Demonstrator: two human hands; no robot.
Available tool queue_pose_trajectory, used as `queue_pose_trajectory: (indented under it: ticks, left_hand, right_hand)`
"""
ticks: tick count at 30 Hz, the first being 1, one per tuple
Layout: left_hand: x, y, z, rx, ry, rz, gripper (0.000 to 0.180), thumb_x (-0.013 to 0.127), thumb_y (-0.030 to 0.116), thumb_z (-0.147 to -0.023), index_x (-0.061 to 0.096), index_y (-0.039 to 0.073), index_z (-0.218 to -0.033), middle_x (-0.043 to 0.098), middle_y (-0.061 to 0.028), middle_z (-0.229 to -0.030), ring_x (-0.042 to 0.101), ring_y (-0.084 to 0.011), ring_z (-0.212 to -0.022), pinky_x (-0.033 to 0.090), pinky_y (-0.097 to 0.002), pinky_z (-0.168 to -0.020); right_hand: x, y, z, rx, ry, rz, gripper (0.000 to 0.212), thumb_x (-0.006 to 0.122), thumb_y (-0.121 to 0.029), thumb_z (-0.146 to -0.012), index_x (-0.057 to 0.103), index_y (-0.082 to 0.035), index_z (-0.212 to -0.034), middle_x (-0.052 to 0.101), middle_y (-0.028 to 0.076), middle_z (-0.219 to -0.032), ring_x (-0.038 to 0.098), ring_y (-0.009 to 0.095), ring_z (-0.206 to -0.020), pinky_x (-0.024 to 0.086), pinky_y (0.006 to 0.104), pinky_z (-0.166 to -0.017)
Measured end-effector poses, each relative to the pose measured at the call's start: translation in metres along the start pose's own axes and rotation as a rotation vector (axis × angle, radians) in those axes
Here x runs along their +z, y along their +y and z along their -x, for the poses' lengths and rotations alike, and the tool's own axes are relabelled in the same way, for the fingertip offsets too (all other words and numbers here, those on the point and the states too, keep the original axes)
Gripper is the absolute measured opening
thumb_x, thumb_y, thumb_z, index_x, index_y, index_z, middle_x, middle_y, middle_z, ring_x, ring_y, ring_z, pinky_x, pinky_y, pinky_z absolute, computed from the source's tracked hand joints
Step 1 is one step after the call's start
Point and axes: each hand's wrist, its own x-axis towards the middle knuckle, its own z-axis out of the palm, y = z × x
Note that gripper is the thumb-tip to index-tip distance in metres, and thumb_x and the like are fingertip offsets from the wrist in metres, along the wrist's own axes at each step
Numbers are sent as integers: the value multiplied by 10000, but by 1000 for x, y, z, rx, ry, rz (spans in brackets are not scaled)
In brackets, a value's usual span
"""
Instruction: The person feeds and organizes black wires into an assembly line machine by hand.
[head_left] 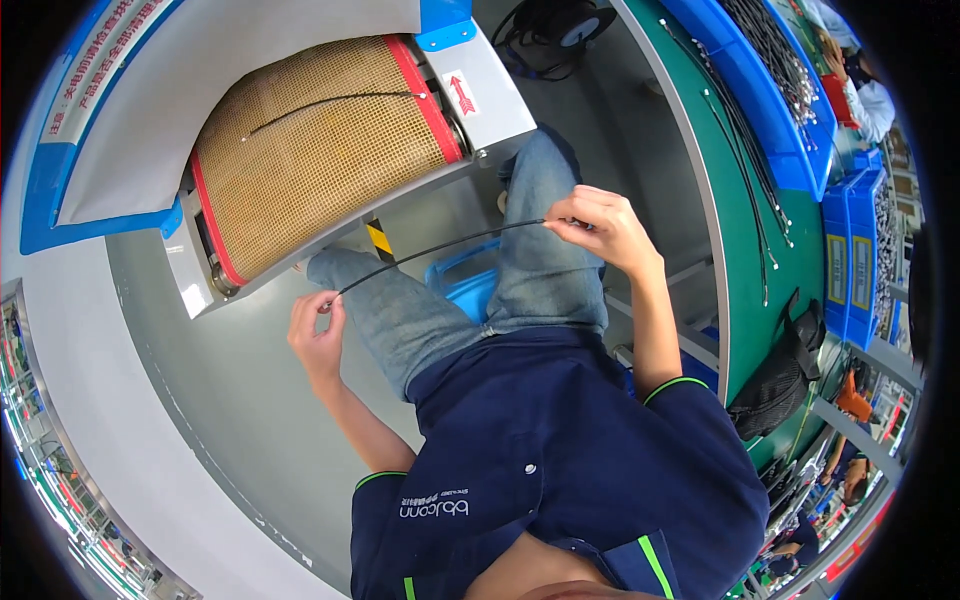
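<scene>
A thin black cable (440,247) is stretched in a slight arc above my lap, between my two hands. My left hand (316,328) pinches one end of it between thumb and fingers. The other end is gripped by my right hand (598,226), which sits higher and farther right; the fingers cover that tip. Just beyond the cable, a similar black cable (335,102) with a pale end lies across the brown mesh conveyor belt (310,170), whose edges are red.
A grey hood (240,40) with blue trim arches over the belt. To my right runs a green-topped table (735,250) with loose black cables (740,160), a blue bin (800,150) of cables and a black bag (785,370). Other people (860,90) are at the far right.
</scene>
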Motion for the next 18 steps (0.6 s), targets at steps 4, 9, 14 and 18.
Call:
queue_pose_trajectory:
  ticks: [4, 9, 14, 18]
  left_hand:
    - [-9, -4, -9, 17, 18, -5, 133, 680, -68, -728, 633, 4, -829, 615, -66, -767, 549, -163, -679, 459, -263, -612]
    - [-40, -18, -58, 22, -14, -68, 102, 686, 0, -767, 643, 21, -857, 629, -64, -799, 574, -162, -700, 471, -274, -650]
    - [-73, -39, -116, -13, -2, -35, 96, 667, 82, -817, 644, 15, -882, 635, -77, -820, 601, -175, -752, 482, -289, -702]
    - [-99, -35, -156, 29, -50, -57, 129, 661, 102, -836, 636, -3, -907, 626, -85, -932, 607, -186, -887, 473, -279, -802]
  right_hand:
    - [3, -5, -9, -50, 9, 47, 110, 727, -33, -723, 638, -43, -785, 598, 41, -700, 546, 184, -610, 443, 285, -544]
    - [15, -22, -48, -120, 119, 144, 111, 730, -49, -719, 647, -47, -794, 607, 51, -716, 558, 199, -647, 461, 300, -590]
    - [43, -36, -94, -20, 231, 104, 115, 712, -108, -730, 649, -63, -816, 630, 56, -797, 595, 228, -783, 493, 330, -701]
    - [51, -47, -123, -12, 295, 68, 112, 716, -112, -722, 651, -63, -799, 628, 54, -908, 575, 243, -909, 469, 345, -817]
